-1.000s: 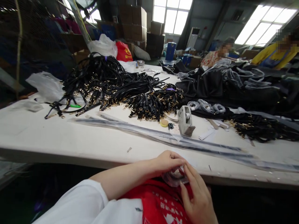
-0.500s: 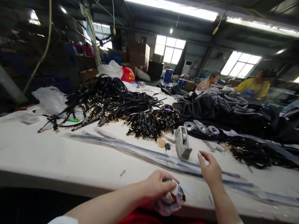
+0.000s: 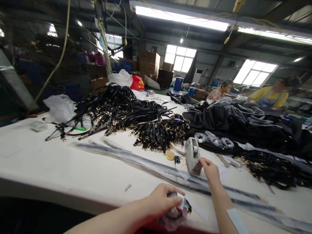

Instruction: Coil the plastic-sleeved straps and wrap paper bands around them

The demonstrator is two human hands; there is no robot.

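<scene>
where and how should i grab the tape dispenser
Probably by its chunky body, from the right: the tape dispenser stands upright with broad sides, a phone lies close on its left, and the right hand is at its near end.

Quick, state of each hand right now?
Left hand: closed, holding a plastic-wrapped bundle.
Right hand: at the tape dispenser; whether gripping cannot be told.

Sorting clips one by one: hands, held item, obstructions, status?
Left hand holding plastic-wrapped item. Right hand at near end of tape dispenser. Phone beside dispenser; nothing seen blocking right hand.
</scene>
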